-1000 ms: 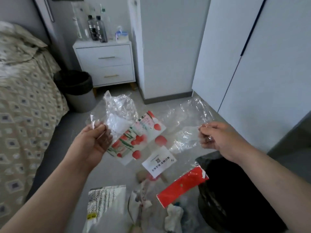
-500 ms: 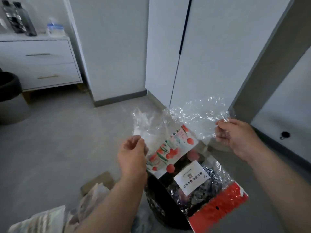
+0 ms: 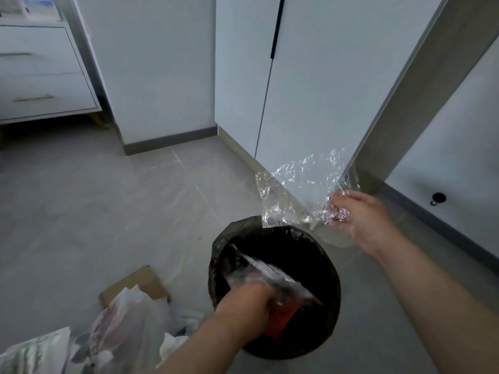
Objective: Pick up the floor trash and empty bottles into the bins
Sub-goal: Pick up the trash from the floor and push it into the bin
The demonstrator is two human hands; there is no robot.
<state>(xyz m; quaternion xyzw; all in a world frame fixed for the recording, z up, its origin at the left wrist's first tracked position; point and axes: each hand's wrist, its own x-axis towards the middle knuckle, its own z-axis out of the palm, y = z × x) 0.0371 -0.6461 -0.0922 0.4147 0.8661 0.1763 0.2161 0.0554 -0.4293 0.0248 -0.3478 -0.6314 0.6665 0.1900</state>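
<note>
A round bin [image 3: 328, 255], lined with a black bag, is seen standing on the grey tiled floor [image 3: 113, 211] near the foot of a white wardrobe [image 3: 310, 90]. The left hand [image 3: 247, 299] is lowered into the mouth of the bin and is closed around a printed plastic wrapper [image 3: 272, 276]. The wrapper is blurred; a clear, crinkled part is seen above the knuckles, and a red-orange part [image 3: 282, 319] is seen below the hand, inside the bin. Whether the wrapper touches the bottom of the bin cannot be told.

The right hand [image 3: 359, 217] is held above and just beyond the far right edge of the bin. A sheet of clear crumpled film [image 3: 299, 190] is pinched between its thumb and fingers at the sheet's right edge. The film is spread to the left of the hand, and its lower edge is seen just over the far rim of the bin.

More trash is seen on the floor to the left of the bin: a flattened brown cardboard piece [image 3: 143, 282], a heap of pale plastic bags [image 3: 127, 325] that partly covers it, and a printed packet [image 3: 32, 352] at the lower left corner.

A white drawer unit [image 3: 40, 71] with metal handles is seen at the upper left, well apart from the bin.
</note>
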